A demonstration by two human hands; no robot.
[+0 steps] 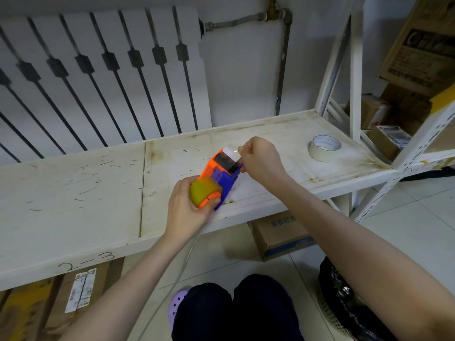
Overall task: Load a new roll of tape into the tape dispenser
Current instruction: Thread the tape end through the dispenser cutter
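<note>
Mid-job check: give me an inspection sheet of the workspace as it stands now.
Surface: white shelf, stained and scratched.
Job's things: dispenser with yellowish roll seated; tape end drawn over its front.
Clutter: second roll lying flat at shelf's right.
Hands: left hand grips dispenser at the roll; right hand pinches tape end.
Cables: thin white strand hanging below shelf edge; kind unclear.
Surroundings: radiator behind; boxes beneath and right.
</note>
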